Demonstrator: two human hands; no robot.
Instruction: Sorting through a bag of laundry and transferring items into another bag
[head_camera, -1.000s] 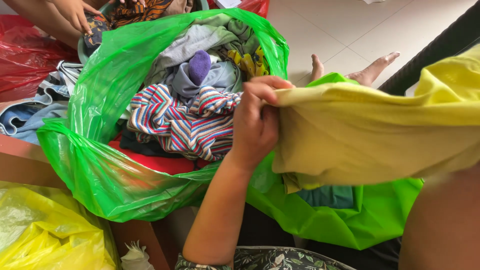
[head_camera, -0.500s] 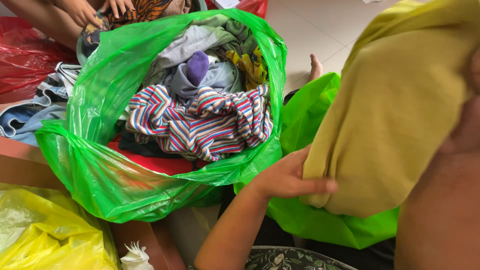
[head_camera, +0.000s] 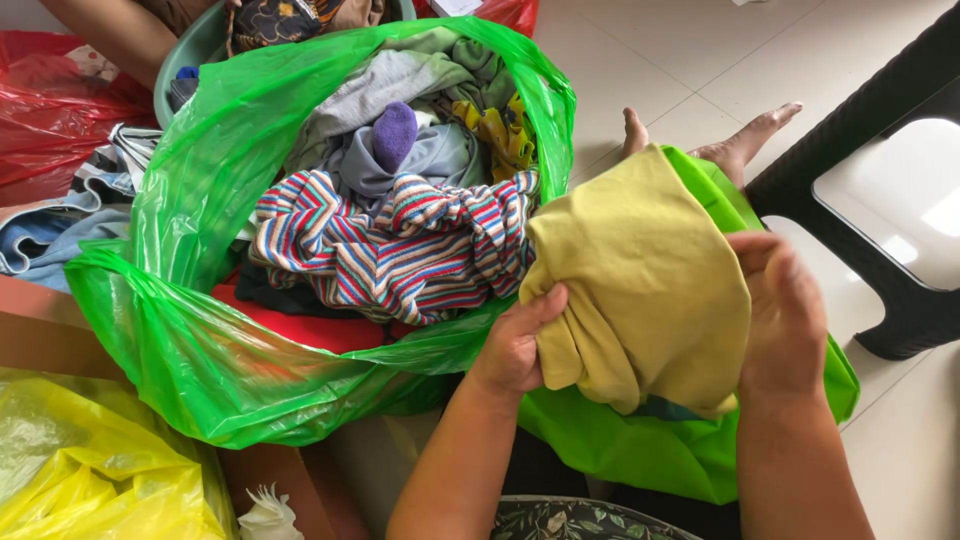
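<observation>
My left hand (head_camera: 515, 345) grips the near left edge of a bundled yellow-green garment (head_camera: 640, 280), fingers curled into the cloth. My right hand (head_camera: 785, 315) presses flat against the bundle's right side, fingers closed together on it. The garment sits between both hands, above a smaller green bag (head_camera: 650, 450) in front of me. Just to its left, touching it, stands a large green plastic bag (head_camera: 200, 340) filled with clothes, a striped garment (head_camera: 400, 250) uppermost and a purple sock (head_camera: 393, 135) behind that. A yellow bag (head_camera: 90, 470) lies near left. Beyond, my bare foot (head_camera: 745, 140) rests on the tiled floor (head_camera: 680, 60).
</observation>
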